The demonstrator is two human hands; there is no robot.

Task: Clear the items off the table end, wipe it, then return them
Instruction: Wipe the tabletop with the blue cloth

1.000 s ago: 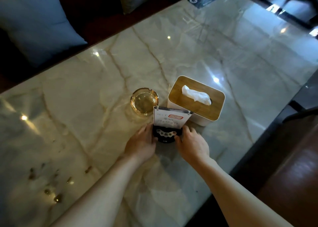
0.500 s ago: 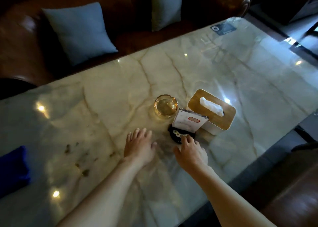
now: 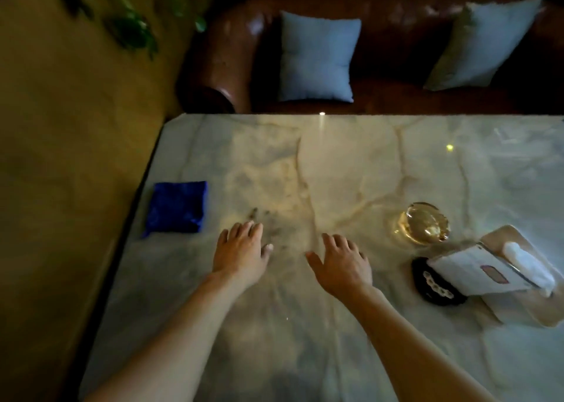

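Ashtray (image 3: 425,223), sign stand (image 3: 476,272) on its black base and tissue box (image 3: 531,282) sit clustered at the worktop's (image 3: 366,163) right side; stand just in front of the box, ashtray just left-behind it, apart from both hands. Blue cloth (image 3: 176,207) lies folded flat near the left edge, just left of the left hand (image 3: 239,253), not touching. Dark crumbs/smears (image 3: 268,230) on the marble right by the left fingers (image 3: 253,229). Both hands palm-down over mid-worktop, fingers spread, nothing held; right hand (image 3: 343,262) sits between the smears and the stand. Contact with the surface: can't tell. Brown sofa (image 3: 396,14) with two grey cushions (image 3: 317,57) along the far edge.
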